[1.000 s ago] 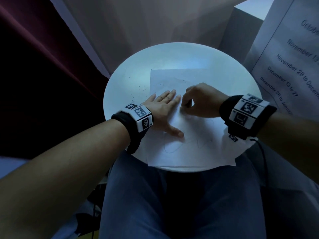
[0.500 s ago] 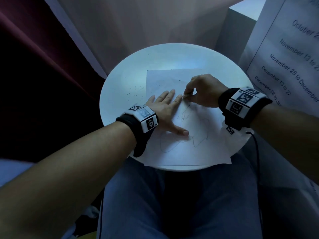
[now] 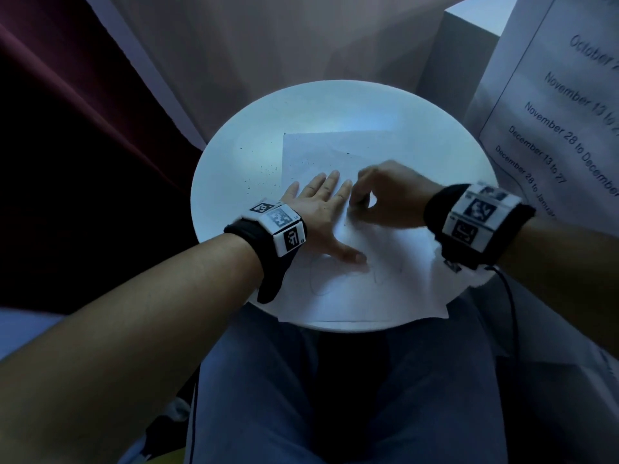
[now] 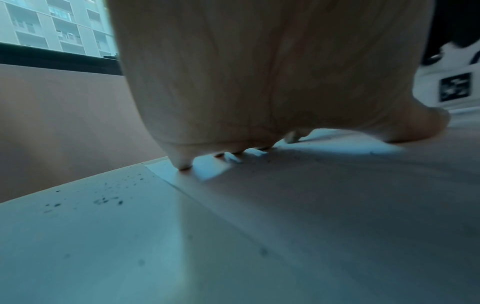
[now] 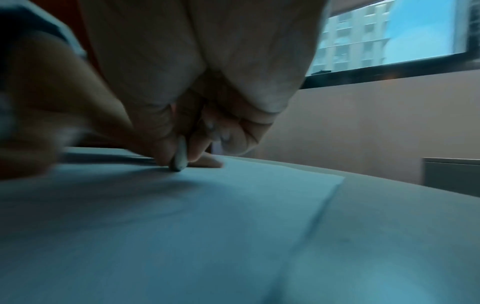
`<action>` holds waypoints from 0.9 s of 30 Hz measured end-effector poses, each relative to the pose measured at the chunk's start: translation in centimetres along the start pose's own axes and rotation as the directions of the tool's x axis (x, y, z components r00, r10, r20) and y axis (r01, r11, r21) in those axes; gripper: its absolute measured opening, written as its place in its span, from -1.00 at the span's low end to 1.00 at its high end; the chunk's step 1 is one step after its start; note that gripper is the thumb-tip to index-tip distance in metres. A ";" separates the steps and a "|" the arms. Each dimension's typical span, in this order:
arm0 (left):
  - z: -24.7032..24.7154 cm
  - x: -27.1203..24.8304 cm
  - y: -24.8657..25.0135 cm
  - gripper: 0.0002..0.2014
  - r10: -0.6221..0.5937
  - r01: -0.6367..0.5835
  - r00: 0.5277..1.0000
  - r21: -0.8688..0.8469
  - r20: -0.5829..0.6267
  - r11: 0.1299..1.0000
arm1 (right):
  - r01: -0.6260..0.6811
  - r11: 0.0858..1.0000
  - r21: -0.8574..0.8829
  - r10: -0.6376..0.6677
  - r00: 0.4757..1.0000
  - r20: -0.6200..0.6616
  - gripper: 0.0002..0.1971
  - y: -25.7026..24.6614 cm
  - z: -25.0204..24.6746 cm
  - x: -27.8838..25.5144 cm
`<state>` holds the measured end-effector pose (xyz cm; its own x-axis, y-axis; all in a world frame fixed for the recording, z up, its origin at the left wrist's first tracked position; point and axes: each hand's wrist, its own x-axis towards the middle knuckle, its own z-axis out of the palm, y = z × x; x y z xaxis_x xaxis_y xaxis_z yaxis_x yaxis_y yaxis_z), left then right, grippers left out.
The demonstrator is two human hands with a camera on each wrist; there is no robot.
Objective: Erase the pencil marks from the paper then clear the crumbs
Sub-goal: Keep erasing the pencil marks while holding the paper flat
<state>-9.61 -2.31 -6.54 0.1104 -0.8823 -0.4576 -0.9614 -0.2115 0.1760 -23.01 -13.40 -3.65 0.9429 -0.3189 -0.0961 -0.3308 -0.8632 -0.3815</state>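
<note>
A round white table (image 3: 418,135) stands before a pale wall, with a sheet of paper (image 3: 395,296) lying on it, its near edge hanging just past the table's rim. Dark crumbs (image 3: 268,170) speckle the bare tabletop left of the sheet. The left hand (image 3: 318,209) lies flat on the paper's left part, fingers straight and spread, thumb out toward the faint pencil marks (image 3: 338,279) nearer the person. Just to its right, almost touching its fingertips, the right hand (image 3: 388,195) is curled, pinching a small pale eraser (image 5: 179,158) whose tip presses on the paper. At far right hangs a printed notice (image 3: 562,122) with dates.
</note>
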 end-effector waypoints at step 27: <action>0.0 0.0 0.1 0.35 -0.012 0.012 1.000 0.016 0.024 1.000 | -0.061 0.998 0.024 0.052 0.959 0.280 -0.94 0.6 -1.1 -0.5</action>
<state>-9.68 -2.29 -6.55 0.1162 -0.8692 -0.4807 -0.9640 -0.2153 0.1561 -23.67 -14.17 -2.83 0.8975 -0.2406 -0.3696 -0.3867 -0.8324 -0.3971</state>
